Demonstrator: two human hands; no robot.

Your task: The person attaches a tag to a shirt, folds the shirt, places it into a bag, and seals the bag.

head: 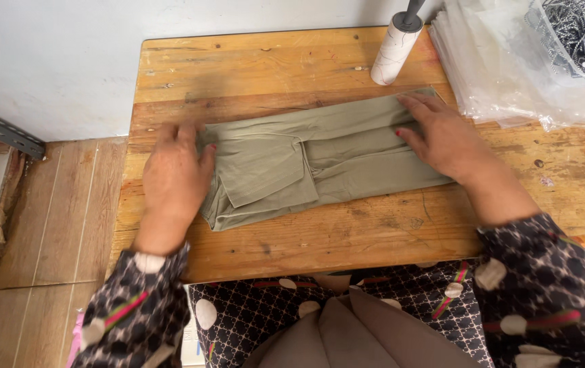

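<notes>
In the head view, a folded olive-green garment (320, 163) is seen lying flat near the middle of a wooden desk (272, 68). The left hand (173, 178) is laid at the garment's left end, palm down with fingers spread and nothing gripped, its thumb touching the folded edge. The right hand (442, 140) is pressed flat on the garment's right end, likewise opened out and holding nothing.

Beyond the garment's far edge, a lint roller (396, 48) is stood upright, just beside the garment's right far corner. To the right of the garment, a stack of clear plastic bags (503, 75) is spread over the desk, and a bundle of black-and-white cords with tags (578, 31) is seen on top of it. Below the garment's near edge, a patterned sleeve (544, 286) and similar olive cloth (360, 334) at the lap are visible.

As a judgement, the folds could be pulled apart if the hands were slid unevenly, since the layers are loose. The roller could be tipped by the right hand, being so close to it.
</notes>
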